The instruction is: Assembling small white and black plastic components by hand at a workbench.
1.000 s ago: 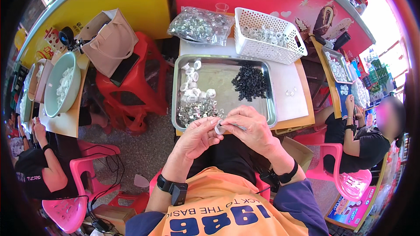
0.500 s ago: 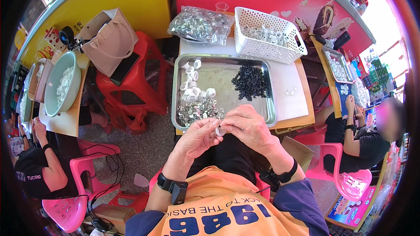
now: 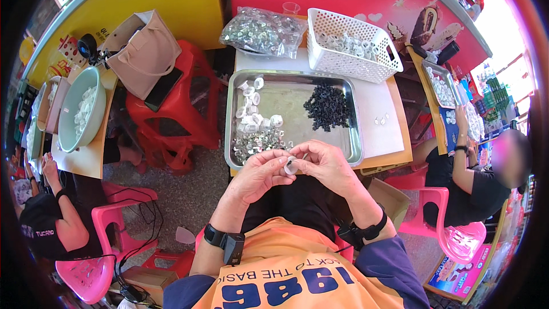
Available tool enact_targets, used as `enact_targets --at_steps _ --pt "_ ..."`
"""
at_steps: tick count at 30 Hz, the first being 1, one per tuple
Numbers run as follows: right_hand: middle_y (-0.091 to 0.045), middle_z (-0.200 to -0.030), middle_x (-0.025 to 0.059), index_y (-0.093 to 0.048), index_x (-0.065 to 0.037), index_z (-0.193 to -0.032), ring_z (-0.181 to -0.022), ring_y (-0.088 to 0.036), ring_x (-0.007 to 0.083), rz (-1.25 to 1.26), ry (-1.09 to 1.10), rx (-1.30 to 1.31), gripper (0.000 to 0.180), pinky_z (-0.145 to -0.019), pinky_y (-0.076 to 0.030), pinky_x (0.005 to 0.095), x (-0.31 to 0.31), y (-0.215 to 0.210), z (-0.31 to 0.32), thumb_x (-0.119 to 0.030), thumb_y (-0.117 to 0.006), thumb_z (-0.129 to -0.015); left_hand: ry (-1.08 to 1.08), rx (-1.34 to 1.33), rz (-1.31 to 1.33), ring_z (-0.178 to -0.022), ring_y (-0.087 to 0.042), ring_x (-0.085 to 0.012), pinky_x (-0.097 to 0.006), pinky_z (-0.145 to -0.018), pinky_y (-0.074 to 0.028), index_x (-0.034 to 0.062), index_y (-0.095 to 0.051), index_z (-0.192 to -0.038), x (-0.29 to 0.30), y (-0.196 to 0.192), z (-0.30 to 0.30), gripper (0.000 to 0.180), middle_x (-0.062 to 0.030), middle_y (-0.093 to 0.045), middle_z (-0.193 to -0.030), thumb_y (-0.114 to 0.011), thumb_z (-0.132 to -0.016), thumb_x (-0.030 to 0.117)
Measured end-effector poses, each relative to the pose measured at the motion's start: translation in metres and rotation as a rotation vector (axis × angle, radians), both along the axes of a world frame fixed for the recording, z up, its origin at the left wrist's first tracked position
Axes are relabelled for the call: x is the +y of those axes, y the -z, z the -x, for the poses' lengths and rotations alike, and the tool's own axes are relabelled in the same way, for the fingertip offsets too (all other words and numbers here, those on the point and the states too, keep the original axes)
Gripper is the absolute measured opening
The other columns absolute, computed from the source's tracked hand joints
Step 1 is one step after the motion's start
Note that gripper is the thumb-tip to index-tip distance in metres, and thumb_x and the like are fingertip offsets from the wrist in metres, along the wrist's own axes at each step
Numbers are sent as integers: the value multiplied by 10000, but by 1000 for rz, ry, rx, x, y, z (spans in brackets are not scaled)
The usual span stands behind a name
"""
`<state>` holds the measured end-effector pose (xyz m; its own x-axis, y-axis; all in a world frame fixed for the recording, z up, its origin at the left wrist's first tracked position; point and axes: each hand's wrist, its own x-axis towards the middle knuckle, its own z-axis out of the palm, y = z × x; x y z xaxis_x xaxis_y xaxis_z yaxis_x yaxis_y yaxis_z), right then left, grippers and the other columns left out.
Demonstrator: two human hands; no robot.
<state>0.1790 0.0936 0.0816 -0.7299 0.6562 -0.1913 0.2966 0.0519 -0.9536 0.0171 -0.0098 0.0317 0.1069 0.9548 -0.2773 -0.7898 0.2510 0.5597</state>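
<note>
Head view: left hand and right hand both pinch one white cap by metal tray's near edge. Probably mid-assembly, dark bit showing on it; next likely calls for steady left hold, right-thumb press.

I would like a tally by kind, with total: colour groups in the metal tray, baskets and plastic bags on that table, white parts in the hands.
White group in metal tray: 1
Silver group: 1
Black group: 1
White basket: 1
Plastic bag: 1
White part between left hand and right hand: 1
Total: 6
</note>
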Motion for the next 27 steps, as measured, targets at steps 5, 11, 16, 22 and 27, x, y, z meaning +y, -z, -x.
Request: enact_targets --at_steps 5,11,16,22,27 --pt "-617 -787 39 -650 5 -954 -643 -558 68 -70 27 20 177 -589 -464 229 -2 9 0 -119 -682 -833 -149 196 41 -832 -660 -162 -272 -735 -570 20 -623 -1077 1 -8 -6 200 -79 -649 -964 -590 -911 127" --pt "-628 -787 60 -622 19 -856 -654 -610 83 -131 135 2 124 -585 -494 234 -7 11 8 -85 -681 -826 -305 496 -54 -870 -649 -152 -275 -766 -565 -29 -644 -1033 3 -1 -15 179 -71 -608 -933 -624 -864 27" --pt "-621 -764 62 -591 11 -788 -656 -607 92 -170 149 22 125 -588 -486 238 -7 19 10 -65 -689 -800 -366 633 -40 -840 -647 -160 -284 -761 -571 -51 -665 -982 5 0 -17 158 -57 -588 -913 -633 -830 -22" --pt "-586 -727 64 -560 12 -753 -644 -592 100 -248 158 5 134 -597 -482 249 -8 25 12 -30 -687 -748 -380 862 -70 -776 -604 -106 -218 -699 -508 -26 -695 -943 4 11 -15 161 -50 -599 -882 -656 -787 -44" --pt "-575 -725 68 -544 11 -739 -639 -587 105 -250 159 -2 151 -592 -480 256 -7 33 13 -27 -689 -717 -362 886 -69 -766 -596 -95 -213 -697 -498 -18 -702 -932 4 16 -14 164 -51 -611 -882 -655 -777 -45"
